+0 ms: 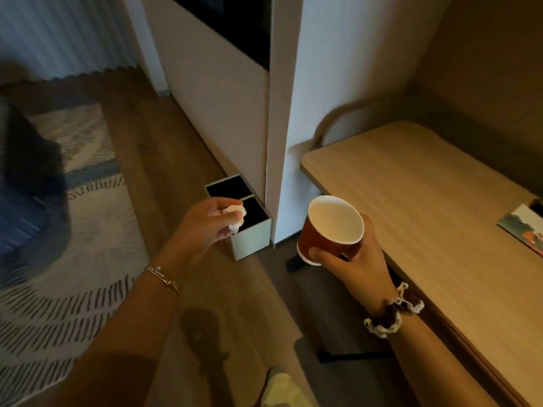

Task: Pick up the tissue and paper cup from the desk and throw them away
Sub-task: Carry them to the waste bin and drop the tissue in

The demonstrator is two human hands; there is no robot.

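My left hand (205,223) pinches a crumpled white tissue (236,217) in its fingertips, held in the air just over the near compartment of a white two-compartment bin (252,240) on the floor. My right hand (358,259) grips a red paper cup (326,233) with a white inside, upright and slightly tilted, to the right of the bin and beside the desk's left edge. The cup looks empty.
The wooden desk (411,195) runs along the right, with a colourful card (526,230) near its right edge. A white cabinet panel (282,113) stands behind the bin. A patterned rug (73,230) covers the floor at left. A slipper (279,386) shows at the bottom.
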